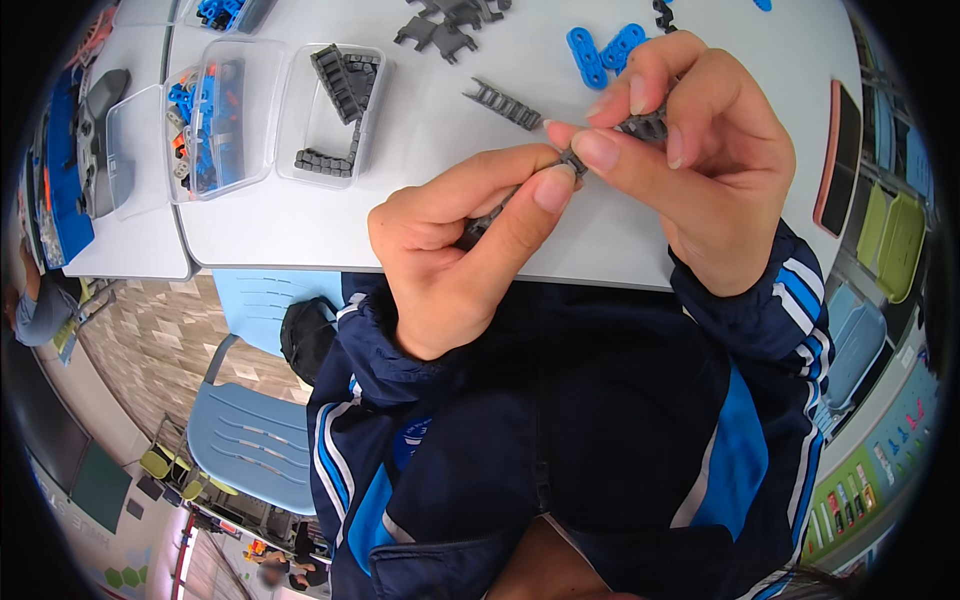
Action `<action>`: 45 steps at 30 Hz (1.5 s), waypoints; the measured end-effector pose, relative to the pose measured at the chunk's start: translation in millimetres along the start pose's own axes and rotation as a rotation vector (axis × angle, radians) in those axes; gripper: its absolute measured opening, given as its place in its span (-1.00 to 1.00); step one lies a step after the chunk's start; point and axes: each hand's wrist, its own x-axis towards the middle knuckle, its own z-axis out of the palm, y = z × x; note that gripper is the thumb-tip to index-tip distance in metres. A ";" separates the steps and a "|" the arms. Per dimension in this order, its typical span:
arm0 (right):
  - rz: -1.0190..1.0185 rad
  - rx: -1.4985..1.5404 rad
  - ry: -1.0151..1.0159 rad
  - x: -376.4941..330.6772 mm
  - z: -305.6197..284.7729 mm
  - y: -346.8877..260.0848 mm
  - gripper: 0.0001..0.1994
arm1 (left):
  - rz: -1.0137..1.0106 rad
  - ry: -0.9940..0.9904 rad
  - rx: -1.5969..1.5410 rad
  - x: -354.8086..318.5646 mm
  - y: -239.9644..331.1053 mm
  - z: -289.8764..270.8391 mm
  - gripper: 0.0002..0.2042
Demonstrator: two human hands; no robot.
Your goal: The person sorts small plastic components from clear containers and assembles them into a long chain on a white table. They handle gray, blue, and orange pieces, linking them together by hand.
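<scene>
From my remote view, a white table spans the upper scene above a light-blue chair. I see the left hand pinching a dark gray segmented track between thumb and forefinger; the right hand grips it too, the thumb tips close together over the table's near edge. Beyond lies a loose gray track strip, with blue perforated links near the right fingers.

1 head-worn fisheye camera looked down from close range over the white table, with the left hand and right hand in the upper half.
</scene>
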 end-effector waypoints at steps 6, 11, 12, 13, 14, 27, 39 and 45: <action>0.051 0.062 -0.071 5.1 -5.8 -3.6 -0.74 | -0.058 0.005 -0.104 -2.1 3.1 -3.3 -0.84; 0.120 0.000 -0.126 14.0 -11.2 -17.2 -0.63 | -0.163 0.011 -0.017 -16.5 17.2 -8.5 -0.79; 0.133 0.014 -0.127 12.8 -8.1 -19.6 -0.65 | -0.173 -0.007 0.051 -19.6 17.0 -12.4 -0.77; 0.146 0.029 -0.129 10.4 -3.9 -23.5 -0.67 | -0.065 -0.054 0.175 -20.3 12.9 -16.9 -0.74; 0.160 0.044 -0.131 9.1 -0.5 -26.8 -0.69 | 0.042 -0.100 0.299 -20.4 6.9 -22.1 -0.71; 0.277 0.213 -0.291 6.2 12.9 -36.8 -0.67 | 0.015 -0.046 0.268 -24.9 20.7 -17.0 -0.60; -0.265 -0.559 -0.410 20.8 10.2 -32.9 -0.65 | -0.112 -0.137 0.080 -23.3 12.5 -13.5 -0.76; -0.274 -0.876 -0.140 30.3 -1.4 -20.3 -0.74 | -0.057 -0.082 0.007 -22.3 10.0 -16.3 -0.80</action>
